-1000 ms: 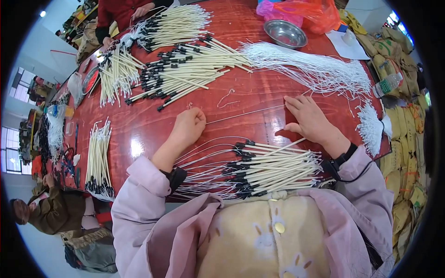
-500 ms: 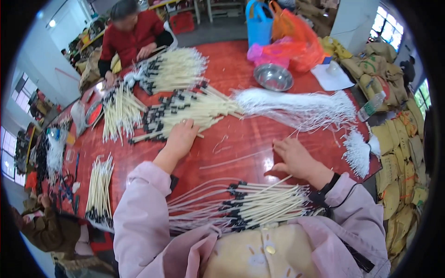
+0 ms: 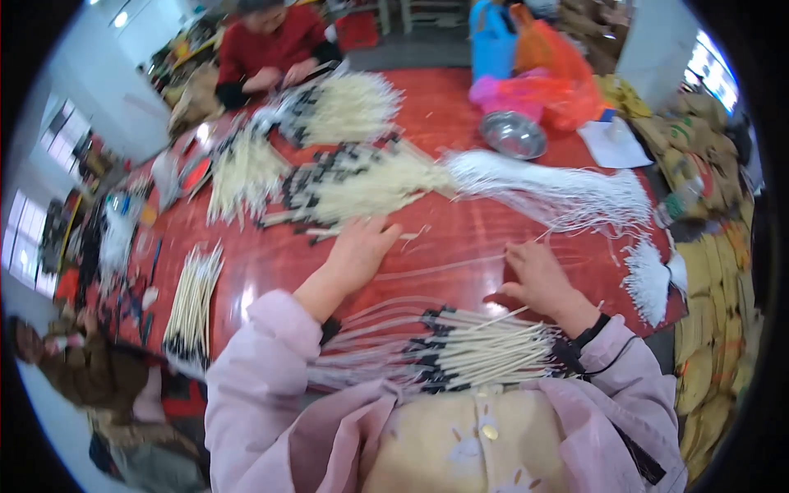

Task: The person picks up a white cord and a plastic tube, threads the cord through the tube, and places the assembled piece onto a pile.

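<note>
Head | glossy red table (image 3: 477, 234): surface spans beyond near bundle of black-ended cream sticks (image 3: 493, 349), edge rightward | thin white string (image 3: 444, 267): beyond bundle, left-right axis, right end at right hand (image 3: 538, 279), fingers bent, grasp untellable | left hand (image 3: 357, 253): beyond-left of bundle, over crosswise cream stick (image 3: 410, 237), grip untellable

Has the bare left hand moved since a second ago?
Yes: the left hand moved forward, nearer the pile of cream sticks with black ends just beyond it.
</note>
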